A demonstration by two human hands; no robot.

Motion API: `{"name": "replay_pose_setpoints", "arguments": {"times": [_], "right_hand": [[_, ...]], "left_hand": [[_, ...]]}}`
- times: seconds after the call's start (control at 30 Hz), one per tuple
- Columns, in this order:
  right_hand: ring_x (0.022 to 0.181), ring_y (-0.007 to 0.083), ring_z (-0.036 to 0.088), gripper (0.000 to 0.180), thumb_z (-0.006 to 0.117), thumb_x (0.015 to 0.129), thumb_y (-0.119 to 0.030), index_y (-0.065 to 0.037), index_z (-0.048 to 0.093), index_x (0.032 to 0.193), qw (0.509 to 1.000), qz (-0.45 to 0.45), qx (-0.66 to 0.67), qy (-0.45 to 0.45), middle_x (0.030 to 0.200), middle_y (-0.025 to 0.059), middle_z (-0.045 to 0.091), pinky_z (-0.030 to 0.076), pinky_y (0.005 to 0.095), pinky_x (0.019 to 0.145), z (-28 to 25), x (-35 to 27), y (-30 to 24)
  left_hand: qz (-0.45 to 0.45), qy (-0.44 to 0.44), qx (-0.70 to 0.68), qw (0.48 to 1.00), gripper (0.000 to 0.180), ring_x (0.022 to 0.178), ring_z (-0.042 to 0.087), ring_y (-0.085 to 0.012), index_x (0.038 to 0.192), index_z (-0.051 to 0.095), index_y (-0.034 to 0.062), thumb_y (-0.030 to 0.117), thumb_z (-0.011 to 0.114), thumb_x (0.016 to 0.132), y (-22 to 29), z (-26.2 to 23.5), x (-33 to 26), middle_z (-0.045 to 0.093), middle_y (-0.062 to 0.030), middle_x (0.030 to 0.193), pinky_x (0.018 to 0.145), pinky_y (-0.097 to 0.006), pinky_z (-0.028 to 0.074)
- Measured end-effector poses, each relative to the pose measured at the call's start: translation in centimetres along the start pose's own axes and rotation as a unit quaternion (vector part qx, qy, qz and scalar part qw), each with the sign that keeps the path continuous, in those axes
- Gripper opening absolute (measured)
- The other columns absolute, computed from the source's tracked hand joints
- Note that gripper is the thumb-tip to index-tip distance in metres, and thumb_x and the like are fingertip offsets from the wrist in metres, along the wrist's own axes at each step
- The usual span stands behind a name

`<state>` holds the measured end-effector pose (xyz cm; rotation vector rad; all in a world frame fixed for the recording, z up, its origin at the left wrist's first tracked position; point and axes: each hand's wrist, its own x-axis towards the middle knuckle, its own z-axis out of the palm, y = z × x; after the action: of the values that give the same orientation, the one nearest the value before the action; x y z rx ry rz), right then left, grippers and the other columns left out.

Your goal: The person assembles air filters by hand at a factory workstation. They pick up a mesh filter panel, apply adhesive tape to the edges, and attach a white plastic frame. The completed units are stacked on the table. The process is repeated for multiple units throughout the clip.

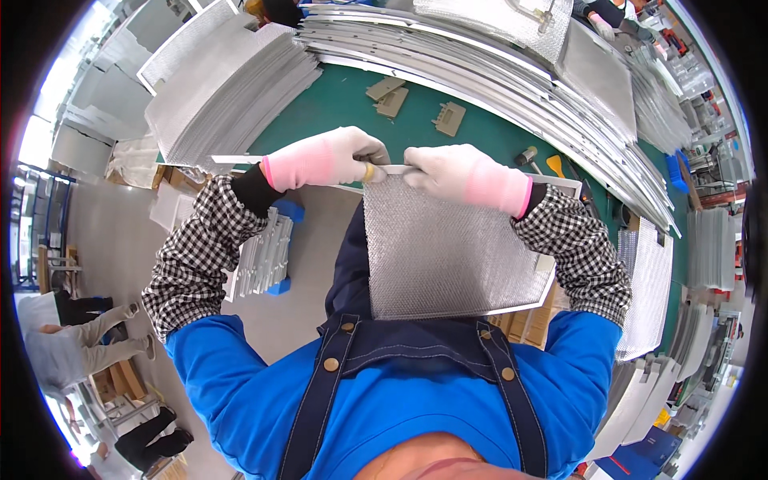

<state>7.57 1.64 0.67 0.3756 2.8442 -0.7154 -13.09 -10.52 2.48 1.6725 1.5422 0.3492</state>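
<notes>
Gloved hands (392,166), metal mesh panel (448,256) gripped

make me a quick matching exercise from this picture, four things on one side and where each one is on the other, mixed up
Things:
1. mesh filter panel
2. metal strip
3. tan plastic brackets
4. stack of mesh sheets

Places:
A. loose on the green tabletop beyond the hands
B. piled at the table's far left
C. hanging from both gloved hands over the person's front
D. along the panel's top edge, jutting left past the left hand

Pairs: 1-C, 2-D, 3-A, 4-B. The right hand grips the panel's top edge too.
</notes>
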Motion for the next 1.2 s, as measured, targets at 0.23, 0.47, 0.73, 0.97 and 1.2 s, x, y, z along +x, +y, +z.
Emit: {"name": "replay_pose_setpoints", "arguments": {"times": [0.23,0.47,0.73,0.97,1.2], "right_hand": [[0.088,0.0331,0.069,0.035,0.060,0.096,-0.042,-0.007,0.062,0.104,0.998,-0.040,-0.031,0.032,0.090,0.0133,0.069,0.055,0.0440,0.078,0.3,0.2,0.9],[0.087,0.0308,0.069,0.025,0.064,0.093,-0.031,-0.008,0.063,0.101,0.983,-0.126,0.015,0.136,0.095,0.0103,0.068,0.056,0.0404,0.077,1.9,0.4,1.3],[0.090,0.0292,0.069,0.021,0.065,0.090,-0.026,-0.006,0.061,0.097,0.991,-0.095,-0.087,0.033,0.090,0.0129,0.065,0.056,0.0425,0.078,0.1,-1.1,-0.6],[0.102,0.0312,0.067,0.036,0.071,0.085,-0.017,-0.004,0.063,0.117,0.921,-0.167,-0.090,0.339,0.107,0.0109,0.069,0.053,0.0395,0.087,2.7,-8.4,-1.2],[0.125,0.0272,0.056,0.064,0.063,0.099,-0.028,0.005,0.038,0.148,0.734,0.155,0.628,0.207,0.138,0.0227,0.055,0.043,0.0369,0.107,20.6,-16.7,0.7]], "left_hand": [[0.130,0.163,0.185,0.960,0.027,0.092,0.064,-0.0299,0.113,0.068,0.0069,0.010,0.067,0.086,-1.0,2.7,-1.8,0.062,-0.0114,0.092,0.081,-0.041,0.052],[0.129,0.317,0.183,0.922,0.027,0.089,0.066,-0.0250,0.111,0.067,0.0010,0.003,0.067,0.084,-1.7,6.2,-2.8,0.065,-0.0085,0.093,0.077,-0.037,0.054],[0.036,0.152,0.016,0.988,0.032,0.097,0.068,-0.0260,0.116,0.065,0.0003,-0.004,0.062,0.084,1.2,3.5,-3.3,0.069,-0.0176,0.106,0.085,-0.034,0.054],[0.003,0.202,0.013,0.979,0.035,0.104,0.065,-0.0388,0.126,0.055,-0.0012,0.000,0.058,0.091,-3.8,7.1,-3.6,0.065,-0.0234,0.110,0.091,-0.041,0.052],[-0.142,0.374,-0.249,0.882,0.028,0.080,0.055,-0.0085,0.113,0.059,-0.0025,0.024,0.055,0.105,-10.5,12.9,-8.2,0.060,-0.0019,0.090,0.069,-0.025,0.048]]}}
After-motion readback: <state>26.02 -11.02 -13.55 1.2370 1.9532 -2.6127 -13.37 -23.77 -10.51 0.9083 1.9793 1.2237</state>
